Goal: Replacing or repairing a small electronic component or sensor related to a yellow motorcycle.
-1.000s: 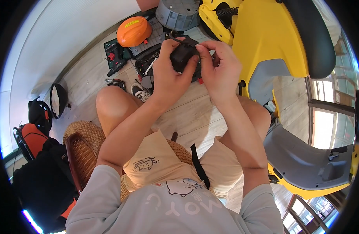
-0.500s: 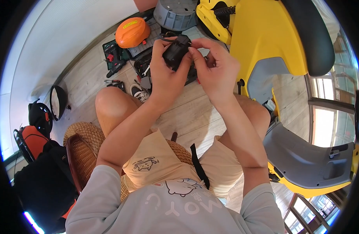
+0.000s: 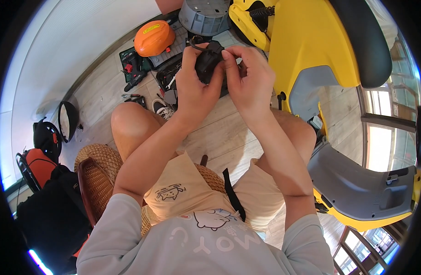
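A black boxy part (image 3: pixel 207 62) with a looped cable at its top is raised between my hands, over an open tool case (image 3: pixel 167 73). My left hand (image 3: pixel 195 87) is wrapped round its left side, thumb pressed along the front. My right hand (image 3: pixel 247 80) touches the part's upper right with thumb and forefinger pinched there; the other fingers are curled and partly hidden, so I cannot tell whether they hold anything small.
An orange helmet (image 3: pixel 153 39), green case with a drill (image 3: pixel 135 73) and grey plastic housing (image 3: pixel 201 18) lie ahead. A yellow scooter body (image 3: pixel 315 36) and grey-yellow panel (image 3: pixel 357 188) are at right. A black bag (image 3: pixel 45 215) and round mirror (image 3: pixel 66 119) are at left.
Both hands and the black part have shifted slightly to the left since a second ago. The part's angle has changed a little, and my right fingers still pinch at its right side.
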A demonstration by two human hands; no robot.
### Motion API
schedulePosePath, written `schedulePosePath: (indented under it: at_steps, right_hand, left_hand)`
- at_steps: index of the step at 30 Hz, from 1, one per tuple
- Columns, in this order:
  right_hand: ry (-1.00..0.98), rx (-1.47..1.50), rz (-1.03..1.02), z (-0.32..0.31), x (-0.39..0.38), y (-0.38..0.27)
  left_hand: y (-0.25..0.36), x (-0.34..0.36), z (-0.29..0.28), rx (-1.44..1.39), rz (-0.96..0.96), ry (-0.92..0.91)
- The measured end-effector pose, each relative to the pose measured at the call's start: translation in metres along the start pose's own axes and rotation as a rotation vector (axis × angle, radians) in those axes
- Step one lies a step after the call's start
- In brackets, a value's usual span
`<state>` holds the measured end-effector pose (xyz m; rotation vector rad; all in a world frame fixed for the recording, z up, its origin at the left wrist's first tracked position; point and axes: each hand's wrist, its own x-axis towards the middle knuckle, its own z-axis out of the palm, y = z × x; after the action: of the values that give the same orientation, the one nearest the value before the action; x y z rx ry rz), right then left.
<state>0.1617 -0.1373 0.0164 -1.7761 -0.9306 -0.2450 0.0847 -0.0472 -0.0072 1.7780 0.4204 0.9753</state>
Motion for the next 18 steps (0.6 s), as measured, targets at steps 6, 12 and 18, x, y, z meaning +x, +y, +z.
schedulePosePath:
  at_steps: [6, 12, 18]
  right_hand:
    - [-0.092, 0.084, 0.212, -0.004, 0.003, -0.001]
    - [-0.069, 0.754, 0.809, -0.018, 0.014, 0.022]
    - [-0.368, 0.727, 0.832, -0.04, 0.024, 0.028]
  left_hand:
    - [-0.011, 0.003, -0.003, -0.006, -0.105, -0.031]
    - [-0.008, 0.017, -0.008, -0.538, -0.681, -0.039]
    - [-0.009, 0.024, -0.022, -0.5, -0.899, -0.187]
